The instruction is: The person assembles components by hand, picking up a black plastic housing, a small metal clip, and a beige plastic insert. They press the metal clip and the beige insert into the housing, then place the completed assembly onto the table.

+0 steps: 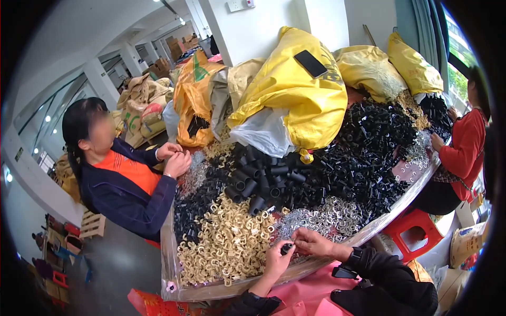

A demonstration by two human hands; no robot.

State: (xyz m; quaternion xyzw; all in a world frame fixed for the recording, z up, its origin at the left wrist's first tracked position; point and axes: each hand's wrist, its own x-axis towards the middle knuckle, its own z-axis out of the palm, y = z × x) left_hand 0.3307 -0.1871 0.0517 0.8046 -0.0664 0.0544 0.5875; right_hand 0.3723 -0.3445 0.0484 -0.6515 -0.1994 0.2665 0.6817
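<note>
The left hand (pixel 278 259) comes up from the bottom edge with its wrist bent and its fingers curled in. Its grip is pinched shut on a small black tube piece (pixel 286 248), which sits at about 6 o'clock in the view, just over the near edge of the desk (pixel 174 287). The right hand (pixel 314 243) reaches in from 5 o'clock, lying low and flat, with a dark sleeve and a black watch (pixel 355 255) at the wrist. Its fingertips close in on the same small piece from the other side, so both hands meet there. Under the right hand lies a pile of silver metal rings (pixel 327 215). At 7 o'clock from the hands is a heap of cream plastic clips (pixel 226 237). At 12 o'clock sits a big heap of black tubes (pixel 316 168), with yellow sacks (pixel 300 89) behind it. Two other people work at the desk, one at 9 o'clock and one at 3 o'clock.
</note>
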